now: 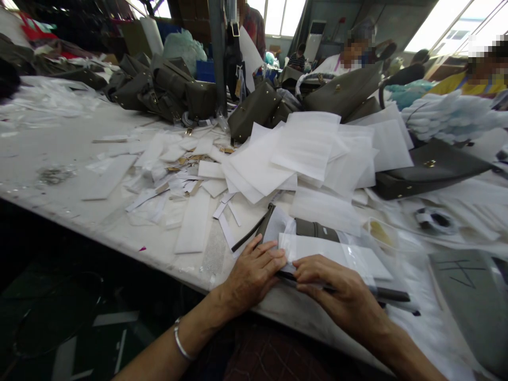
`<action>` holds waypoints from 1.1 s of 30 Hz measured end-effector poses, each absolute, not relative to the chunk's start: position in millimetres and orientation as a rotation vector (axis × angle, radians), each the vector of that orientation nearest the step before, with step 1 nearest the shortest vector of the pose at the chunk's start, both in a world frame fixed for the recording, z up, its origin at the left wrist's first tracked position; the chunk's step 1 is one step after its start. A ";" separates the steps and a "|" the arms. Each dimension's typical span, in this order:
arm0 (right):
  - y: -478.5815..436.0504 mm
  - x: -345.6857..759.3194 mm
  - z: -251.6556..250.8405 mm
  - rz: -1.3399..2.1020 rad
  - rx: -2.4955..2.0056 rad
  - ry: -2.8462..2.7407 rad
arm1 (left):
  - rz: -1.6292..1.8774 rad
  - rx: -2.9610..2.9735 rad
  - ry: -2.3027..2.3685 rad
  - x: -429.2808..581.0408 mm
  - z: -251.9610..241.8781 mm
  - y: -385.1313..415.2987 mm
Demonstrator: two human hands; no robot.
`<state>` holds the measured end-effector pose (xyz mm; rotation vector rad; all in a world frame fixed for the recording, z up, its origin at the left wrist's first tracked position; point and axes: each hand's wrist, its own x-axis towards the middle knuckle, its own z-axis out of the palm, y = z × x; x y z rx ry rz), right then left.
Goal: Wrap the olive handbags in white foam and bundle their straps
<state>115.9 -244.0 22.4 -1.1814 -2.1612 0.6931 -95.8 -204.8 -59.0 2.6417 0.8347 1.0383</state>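
Observation:
A dark grey-green leather bag [311,228] lies at the table's near edge, with a zipper-like dark strip at its left. White foam sheet [337,251] and clear plastic film cover much of it. My left hand [252,270] rests on its left end, fingers stretched out and pressing the film down. Just to the right, my right hand [337,288] has its fingers and thumb closed on the bag's near edge; what exactly they pinch is partly hidden. A dark rod-like edge [392,295] sticks out beyond my right hand.
White foam sheets [304,143] are piled beyond my hands, with paper scraps [190,159] to their left. Finished-looking dark bags [166,87] stand farther back by a metal post [218,53]. A grey panel [470,296] lies at right. Other people sit across the table.

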 end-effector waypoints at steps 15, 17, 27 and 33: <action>-310.2 83.8 -16.6 0.379 -1.011 -2.541 | 1.004 2.636 0.802 -94.1 -49.7 -195.9; -307.3 90.9 -1.9 0.383 -1.142 -2.526 | 1.015 2.615 0.814 -94.0 -50.9 -196.4; -300.3 98.8 -43.0 -0.011 -1.185 -2.566 | 1.051 2.574 0.771 -95.1 -51.3 -194.0; -289.5 85.2 -59.1 0.091 -1.000 -2.328 | 1.075 2.584 0.741 -95.7 -50.0 -193.2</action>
